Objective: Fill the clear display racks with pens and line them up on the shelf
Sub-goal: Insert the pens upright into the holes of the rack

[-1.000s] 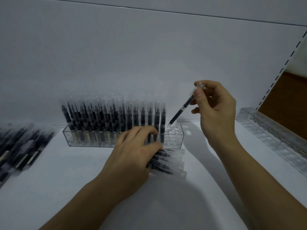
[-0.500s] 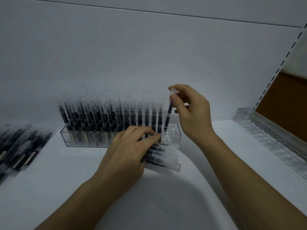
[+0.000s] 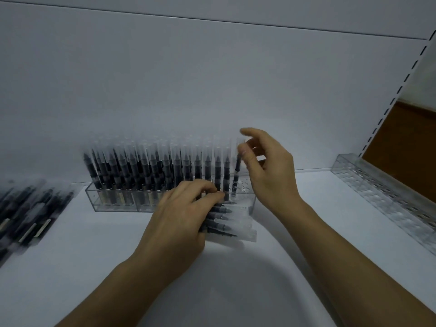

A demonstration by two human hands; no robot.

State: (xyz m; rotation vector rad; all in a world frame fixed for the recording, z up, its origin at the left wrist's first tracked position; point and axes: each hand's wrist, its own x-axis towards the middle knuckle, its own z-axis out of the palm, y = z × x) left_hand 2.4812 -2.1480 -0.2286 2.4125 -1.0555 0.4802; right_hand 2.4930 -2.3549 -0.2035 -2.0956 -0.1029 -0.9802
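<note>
A clear display rack point(image 3: 250, 204) stands on the white shelf point(image 3: 236, 279) against the back wall. Its holes hold upright black pens point(image 3: 151, 171) with clear caps, except for a few open holes at its right end. The rightmost pen point(image 3: 237, 166) stands in a hole there. My right hand point(image 3: 269, 171) hovers beside its cap with fingers spread, thumb next to the cap. My left hand point(image 3: 181, 220) lies in front of the rack, its fingers curled over a fanned bundle of loose pens point(image 3: 231, 220) on the shelf.
Another clear rack point(image 3: 387, 197), with no pens in it, lies along the shelf's right side by the slotted upright point(image 3: 401, 86). Packs of pens point(image 3: 26, 215) lie at the far left. A brown panel shows beyond the upright.
My right hand has brought the pen from a tilt to upright, lowered it into a hole at the rack's right end and spread its fingers. My left hand has stayed on the bundle.
</note>
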